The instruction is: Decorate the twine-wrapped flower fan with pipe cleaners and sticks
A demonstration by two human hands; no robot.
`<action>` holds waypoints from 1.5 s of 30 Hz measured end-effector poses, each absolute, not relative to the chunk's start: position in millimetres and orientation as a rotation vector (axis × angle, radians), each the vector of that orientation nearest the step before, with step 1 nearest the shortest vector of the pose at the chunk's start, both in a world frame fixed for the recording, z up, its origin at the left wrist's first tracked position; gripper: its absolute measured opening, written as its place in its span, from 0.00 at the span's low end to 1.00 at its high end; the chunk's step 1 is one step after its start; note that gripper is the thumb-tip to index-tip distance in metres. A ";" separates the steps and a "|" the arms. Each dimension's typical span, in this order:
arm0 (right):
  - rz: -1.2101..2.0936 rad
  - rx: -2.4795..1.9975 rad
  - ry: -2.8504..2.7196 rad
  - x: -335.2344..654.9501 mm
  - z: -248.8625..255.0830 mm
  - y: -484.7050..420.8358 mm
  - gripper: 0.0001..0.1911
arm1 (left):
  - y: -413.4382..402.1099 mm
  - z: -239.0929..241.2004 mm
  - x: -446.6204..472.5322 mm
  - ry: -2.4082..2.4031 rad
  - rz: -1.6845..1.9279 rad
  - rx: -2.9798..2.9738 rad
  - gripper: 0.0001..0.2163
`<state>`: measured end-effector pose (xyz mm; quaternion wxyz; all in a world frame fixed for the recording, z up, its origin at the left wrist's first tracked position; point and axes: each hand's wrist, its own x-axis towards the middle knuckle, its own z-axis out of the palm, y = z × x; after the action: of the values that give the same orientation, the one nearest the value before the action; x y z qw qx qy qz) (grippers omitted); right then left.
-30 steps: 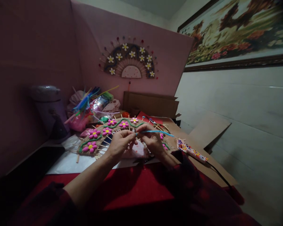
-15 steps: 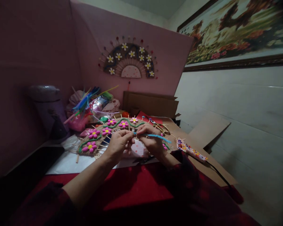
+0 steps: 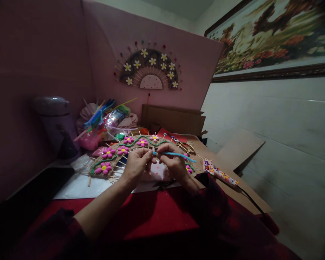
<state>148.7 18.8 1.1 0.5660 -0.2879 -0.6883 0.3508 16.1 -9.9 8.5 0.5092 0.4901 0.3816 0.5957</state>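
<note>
A blue pipe cleaner (image 3: 178, 155) stretches between my two hands, its free tail pointing right. My left hand (image 3: 138, 162) pinches its end, where a small blue curl shows between thumb and forefinger. Close beside it, my right hand (image 3: 173, 160) has its fingers closed on the same pipe cleaner. Behind and below both hands lies a fan-shaped craft (image 3: 134, 144) wrapped in twine, with pink clay flowers, green wavy strips and wooden sticks. The hands hide part of its middle and its pale dotted half-circle (image 3: 158, 169).
At the left stand a purple thermos (image 3: 58, 126) and a heap of bagged craft supplies (image 3: 105, 122). A flower-patterned glue gun (image 3: 219, 173) lies on cardboard at the right. A finished fan (image 3: 151, 66) hangs on the pink panel. A black object (image 3: 46, 184) lies front left.
The blue end at my left fingertips now looks like a small curl instead of a straight piece. Both hands stay in nearly the same place; the view shifts slightly.
</note>
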 end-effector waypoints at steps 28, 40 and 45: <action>0.953 -0.590 -1.652 155.0 8.4 26.5 0.04 | -13.3 15.8 15.7 0.935 1.361 1.223 0.10; 0.468 -0.628 -1.786 145.6 -3.7 10.8 0.06 | -9.6 -5.0 24.9 1.078 1.610 1.321 0.12; 0.823 -0.702 -1.589 145.6 3.4 15.6 0.04 | -8.4 -0.1 20.5 0.986 1.502 1.318 0.13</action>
<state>145.6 15.6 3.4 0.5724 -0.2995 -0.6778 0.3510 20.5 -8.4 -0.1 0.4408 0.5309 0.3972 0.6050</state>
